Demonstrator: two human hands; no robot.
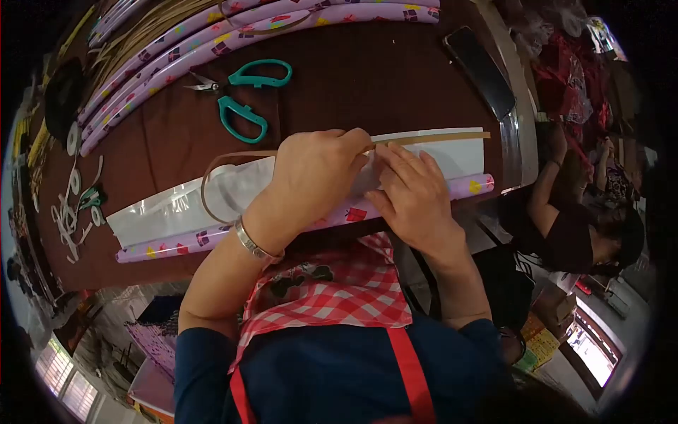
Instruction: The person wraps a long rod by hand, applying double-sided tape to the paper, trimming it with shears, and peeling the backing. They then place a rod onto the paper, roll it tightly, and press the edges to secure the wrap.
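A sheet of gift wrap lies white side up (459, 157) across the table in front of me, its near edge rolled into a purple patterned tube (169, 246). A narrow tan strip (466, 137) runs along the sheet's far right edge, and its loose length loops leftward past my left wrist. My left hand (318, 166) is closed, pinching this strip near the sheet's middle. Just to the right, my right hand (417, 194) rests with fingers extended over the strip and sheet, its fingertips close to the left hand's.
Teal-handled scissors (244, 106) lie open beyond the sheet. Several purple gift-wrap rolls (212, 46) and tan strips (152, 35) lie at the back left. A phone (480, 74) is at the far right. White scraps (67, 219) lie left. Another person (579, 219) sits at right.
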